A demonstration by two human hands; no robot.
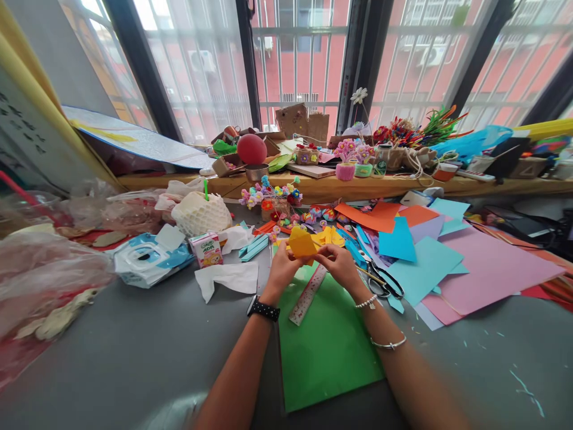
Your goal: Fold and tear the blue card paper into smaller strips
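Both my hands hold a small folded piece of yellow-orange paper [301, 242] above the far end of a green mat [331, 358]. My left hand [283, 269] pinches its lower left side, with the fingers partly hidden behind it. On the lower right edge, the fingertips of my right hand [338, 263] are closed. A white patterned ruler [308, 297] lies slantwise on the mat beneath my hands. Black-handled scissors [380, 279] rest just right of my right forearm. More yellow paper pieces [331, 236] lie behind my hands.
Turquoise [425, 269] and pink paper sheets [496, 269] spread over the right side. Leftward stand a wet-wipes pack [150, 257], a small carton [206, 249] and a netted white fruit [201, 214]. Craft flowers [271, 194] and a red ball [251, 149] sit toward the windowsill.
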